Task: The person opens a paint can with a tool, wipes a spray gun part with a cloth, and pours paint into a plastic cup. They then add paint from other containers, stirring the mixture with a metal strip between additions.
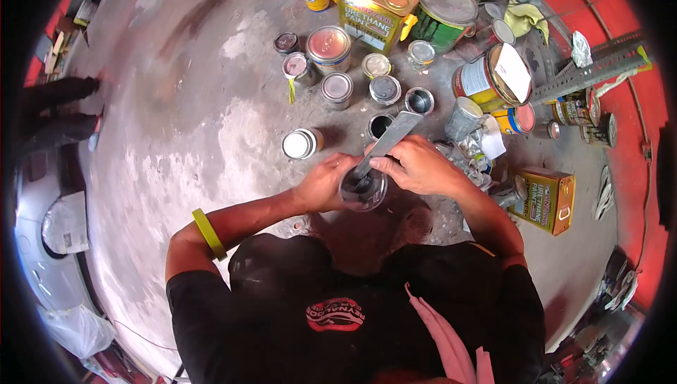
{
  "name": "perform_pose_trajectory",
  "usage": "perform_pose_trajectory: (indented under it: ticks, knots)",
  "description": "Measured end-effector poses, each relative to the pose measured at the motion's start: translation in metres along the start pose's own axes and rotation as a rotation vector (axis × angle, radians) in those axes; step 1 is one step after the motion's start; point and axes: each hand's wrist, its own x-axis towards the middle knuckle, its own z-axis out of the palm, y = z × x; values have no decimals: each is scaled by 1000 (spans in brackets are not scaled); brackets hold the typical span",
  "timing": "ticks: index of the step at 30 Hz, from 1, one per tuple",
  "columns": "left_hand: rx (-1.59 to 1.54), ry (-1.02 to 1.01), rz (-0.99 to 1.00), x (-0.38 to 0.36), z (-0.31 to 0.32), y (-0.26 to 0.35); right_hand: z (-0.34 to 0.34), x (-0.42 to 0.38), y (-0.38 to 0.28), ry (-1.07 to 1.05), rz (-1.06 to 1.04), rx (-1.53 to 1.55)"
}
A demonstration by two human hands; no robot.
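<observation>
My left hand [328, 183] is wrapped round the side of a clear cup [372, 199] with dark paint in its bottom. My right hand [417, 165] grips a flat grey stirring stick [395, 137] between thumb and fingers. The stick stands tilted, its lower end inside the cup and its upper end pointing up and to the right. Just beyond the hands are an open can of dark paint [381, 126], another open dark can [419, 100] and, to the left, a can with a white top [300, 144].
Several paint cans stand ahead, with a large yellow urethane tin [374, 10] and a green bucket [444, 14]. Another yellow tin [541, 200] is at the right. A metal shelf rail [585, 74] juts in by the red wall. A car part [49, 250] lies far left.
</observation>
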Motion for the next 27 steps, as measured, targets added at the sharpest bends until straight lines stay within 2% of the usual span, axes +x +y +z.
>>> perform_pose_trajectory:
  ticks: [4, 6, 8, 9, 10, 12, 13, 15, 17, 20, 22, 24, 27]
  knots:
    - [-63, 77, -87, -34, 16, -8, -9, -4, 0, -216, 198, -13]
    - [-39, 81, -208, -33, 23, -15, -17, -10, 7, -135, 236, -64]
    - [-70, 102, -205, -26, 9, -10, -32, -6, 20, -66, 183, 0]
    - [-86, 128, -224, -25, 4, -8, -45, -1, 19, -85, 326, -48]
    - [-94, 127, -212, -25, 6, -11, -50, 5, 28, -80, 336, -57]
    - [-54, 277, -202, -27, 7, -21, -52, 22, 56, 62, 189, -380]
    - [-38, 282, -234, -27, 7, -24, -49, 34, 68, 72, 194, -378]
    - [-99, 279, -298, -21, -2, -18, -42, 59, 88, -55, -2, -671]
    - [-157, 291, -399, -19, -11, -9, -35, 83, 99, -75, 37, -651]
    - [-221, 413, -381, -16, -33, -4, -11, 110, 113, -124, 57, -603]
    - [-170, 372, -321, -12, -45, -2, -6, 112, 110, -247, 56, -835]
    - [-188, 397, -311, -11, -51, -1, -5, 112, 106, -244, 83, -849]
    - [-241, 393, -302, -8, -52, -3, -5, 104, 124, -178, -4, -876]
